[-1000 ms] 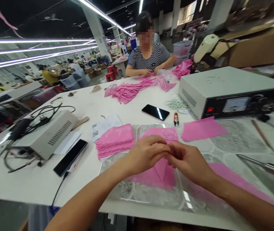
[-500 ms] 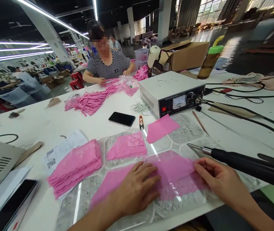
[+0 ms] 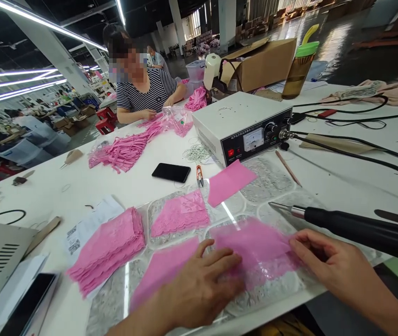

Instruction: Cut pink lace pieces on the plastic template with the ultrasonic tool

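My left hand (image 3: 202, 284) lies flat, palm down, fingers spread, pressing on the pink fabric piece (image 3: 254, 242); it grips nothing. My right hand (image 3: 335, 268) is half curled, fingertips at the fabric's right edge; I can't tell if they pinch it or only touch it. The fabric piece lies spread out between both hands on the clear patterned sheet (image 3: 275, 186) at the near edge of the white surface (image 3: 45, 186).

A black wand tool (image 3: 359, 231) with a metal tip lies just beyond my right hand, tip pointing left. To the left of my left hand is a stack of pink lace pieces (image 3: 108, 249), and a single lace piece (image 3: 179, 214) lies beyond it on the sheet. A plain pink sheet (image 3: 230, 179) sits farther back, near the white machine (image 3: 240, 123) with its dial. A phone (image 3: 171, 172) and orange snips (image 3: 199, 175) lie side by side. Across the surface, a co-worker in a striped shirt (image 3: 143, 93) handles a pile of pink strips (image 3: 125, 149).
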`<state>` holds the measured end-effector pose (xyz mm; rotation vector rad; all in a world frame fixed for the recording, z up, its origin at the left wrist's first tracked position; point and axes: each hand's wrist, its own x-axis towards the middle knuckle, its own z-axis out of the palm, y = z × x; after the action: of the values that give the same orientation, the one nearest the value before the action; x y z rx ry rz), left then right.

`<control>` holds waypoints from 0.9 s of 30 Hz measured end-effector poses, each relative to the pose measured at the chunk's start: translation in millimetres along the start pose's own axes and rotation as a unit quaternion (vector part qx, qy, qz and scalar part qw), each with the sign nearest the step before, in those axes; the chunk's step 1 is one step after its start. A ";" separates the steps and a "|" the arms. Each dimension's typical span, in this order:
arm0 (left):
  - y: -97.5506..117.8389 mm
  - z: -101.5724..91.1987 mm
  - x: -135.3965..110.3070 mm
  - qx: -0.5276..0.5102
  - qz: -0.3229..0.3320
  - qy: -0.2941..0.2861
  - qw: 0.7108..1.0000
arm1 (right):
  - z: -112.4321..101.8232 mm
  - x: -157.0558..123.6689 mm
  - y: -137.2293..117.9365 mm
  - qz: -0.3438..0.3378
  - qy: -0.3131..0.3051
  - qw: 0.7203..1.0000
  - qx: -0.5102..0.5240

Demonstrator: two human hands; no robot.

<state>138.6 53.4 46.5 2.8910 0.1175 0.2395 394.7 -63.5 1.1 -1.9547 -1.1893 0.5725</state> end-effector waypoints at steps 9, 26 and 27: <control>9.4 10.1 -8.2 -0.058 -0.098 0.111 0.987 | 3.7 -5.9 5.3 0.001 -0.017 1.000 -0.011; 14.6 15.8 2.5 0.042 -0.093 0.141 0.985 | -1.1 -15.1 -10.6 0.005 0.004 1.000 0.029; 15.7 15.9 2.8 0.052 -0.079 0.134 0.986 | -1.6 -16.4 -9.7 0.000 0.004 1.000 0.020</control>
<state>145.0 34.9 35.5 2.9167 0.4157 0.6088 383.0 -76.0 9.6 -1.9224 -1.1645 0.5828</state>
